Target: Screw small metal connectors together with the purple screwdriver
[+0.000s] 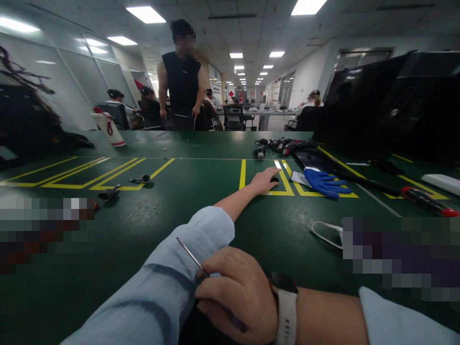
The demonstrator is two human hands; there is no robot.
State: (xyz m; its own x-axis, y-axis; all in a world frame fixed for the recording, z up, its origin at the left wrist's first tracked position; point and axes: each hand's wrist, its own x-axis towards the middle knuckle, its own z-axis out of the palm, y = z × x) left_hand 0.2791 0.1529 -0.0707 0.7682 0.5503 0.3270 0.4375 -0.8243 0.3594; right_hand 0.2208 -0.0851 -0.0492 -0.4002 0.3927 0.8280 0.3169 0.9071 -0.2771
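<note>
Pinching a slim tool (192,256) is the right grip (240,292), the left grip's (264,182) hold unclear, wall lettering (216,88) illegible.

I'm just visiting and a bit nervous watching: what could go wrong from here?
The right hand holds a thin metal tool with its bare tip over the left sleeve, so it might snag the cloth or poke the arm. The small dark object at the left hand could slip away; how firmly it is held, I cannot tell. The blue glove lies close by and might get nudged.
</note>
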